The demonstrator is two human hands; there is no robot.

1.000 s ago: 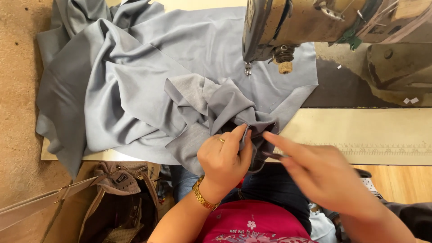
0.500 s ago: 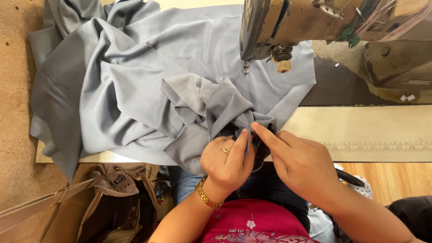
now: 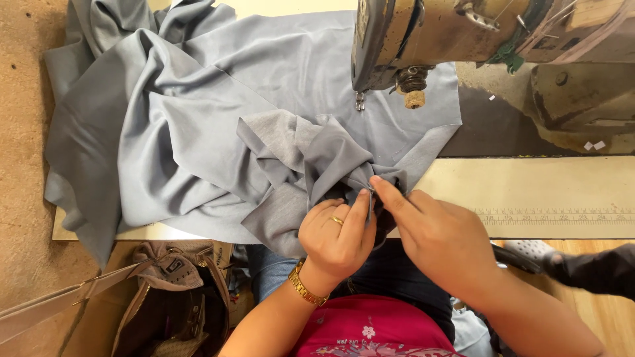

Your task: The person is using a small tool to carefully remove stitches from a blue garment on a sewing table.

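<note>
A large grey cloth lies bunched over the cream sewing table, spreading under the sewing machine. My left hand, with a ring and a gold bracelet, pinches a gathered fold of the cloth at the table's near edge. My right hand meets it from the right, thumb and forefinger closed on the same fold, fingertips touching the left hand's. The machine's needle and presser foot hang above the cloth, a little beyond both hands.
A brown handbag stands on the floor at lower left, under the table edge. A ruler strip runs along the table's front right. A dark shoe shows at the right, on the wooden floor.
My right hand moved left and up from beside the cloth to pinch the fold next to my left hand. The left hand shifted slightly to the right.
</note>
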